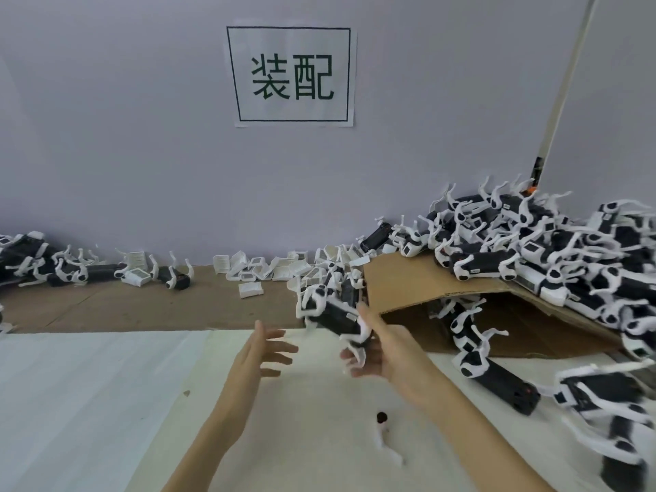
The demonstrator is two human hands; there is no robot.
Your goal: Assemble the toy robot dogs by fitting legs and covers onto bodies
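Note:
My right hand (381, 344) grips a black toy dog body (335, 316) with white legs, lifted above the white table sheet at centre. The body tilts up and to the left, and a white leg hangs between my fingers. My left hand (268, 348) is open just left of it, fingers spread, touching nothing. White covers (250, 266) lie scattered along the wall at the back centre.
A large heap of black-and-white dogs (553, 257) covers a cardboard sheet (408, 282) at the right. More dogs (46, 268) lie at the back left. A small dark hole (382, 417) marks the white sheet near me. A paper sign (291, 74) hangs on the wall.

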